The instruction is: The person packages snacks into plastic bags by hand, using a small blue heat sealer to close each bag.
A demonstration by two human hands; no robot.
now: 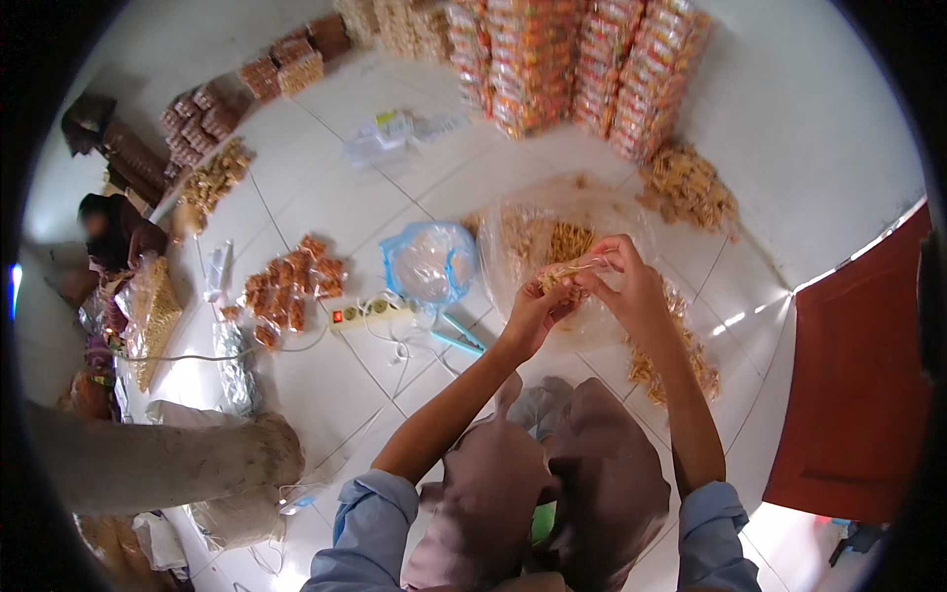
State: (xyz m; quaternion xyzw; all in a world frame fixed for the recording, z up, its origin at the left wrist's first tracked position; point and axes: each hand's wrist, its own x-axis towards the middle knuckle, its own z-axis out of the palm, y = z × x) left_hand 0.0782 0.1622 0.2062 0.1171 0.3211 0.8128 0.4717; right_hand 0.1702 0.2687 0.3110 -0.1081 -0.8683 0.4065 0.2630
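Observation:
My left hand (529,320) holds the bottom of a small transparent plastic packet (566,278), which contains tan snack pieces. At the packet's upper end, the fingers of my right hand (630,285) pinch the thin film. Both hands are above a large transparent plastic bag (503,277) that lies spread on the floor. Brown snack sticks (570,243) show inside it, partly hidden behind my hands. Left of this bag sits a blue plastic bag (427,296) with transparent plastic in it. A turquoise clamp-like sealing tool (457,337) lies just in front of the blue bag.
A power strip (373,314) with white cables lies left of centre, near several filled packets (281,285). Snack packets (677,348) lie right of my hands, with another heap (688,189) beyond. Tall packet stacks (533,66) line the wall. Another person (122,233) sits far left.

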